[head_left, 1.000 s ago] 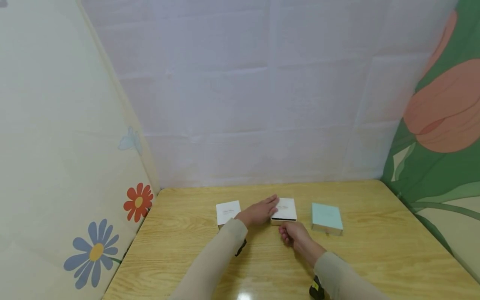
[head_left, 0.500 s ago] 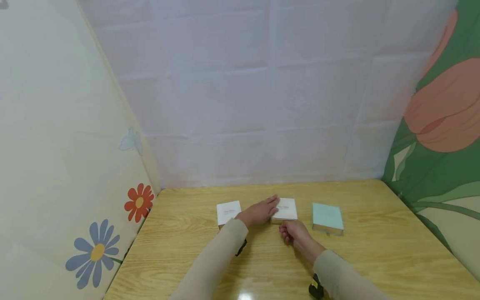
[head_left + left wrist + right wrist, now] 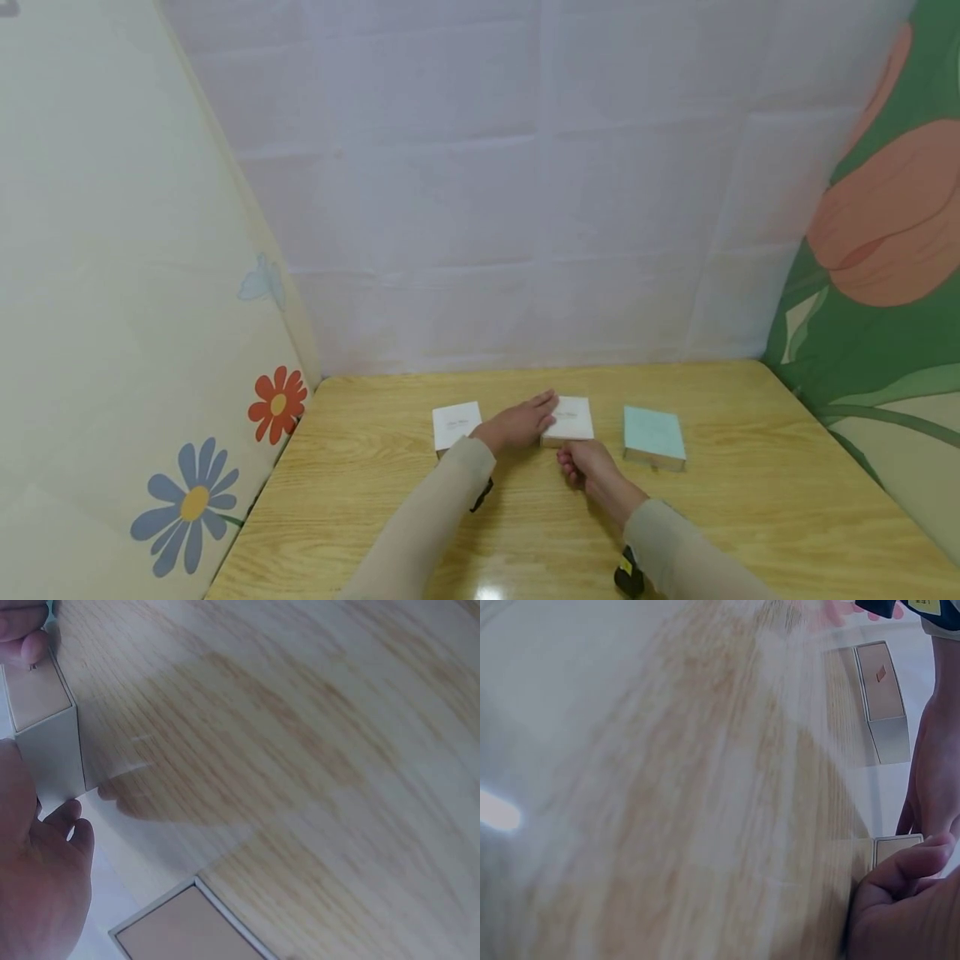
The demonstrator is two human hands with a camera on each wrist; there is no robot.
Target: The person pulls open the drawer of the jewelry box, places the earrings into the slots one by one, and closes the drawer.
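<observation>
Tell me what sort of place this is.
Probably a makeshift recording booth: a wooden table closed in by a plain white sheet and floral-printed cloth panels, with three small boxes set out.

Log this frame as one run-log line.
left hand: rests on middle white box | right hand: touches its front edge | mint box: untouched

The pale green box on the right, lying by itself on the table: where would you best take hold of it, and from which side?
Probably from above, thumb and fingers on its two long side edges. The pale green box lies flat and low on the table, so only its thin sides offer a hold. It stands apart from the middle white box, and the right hand is nearest, so come from that side.
</observation>
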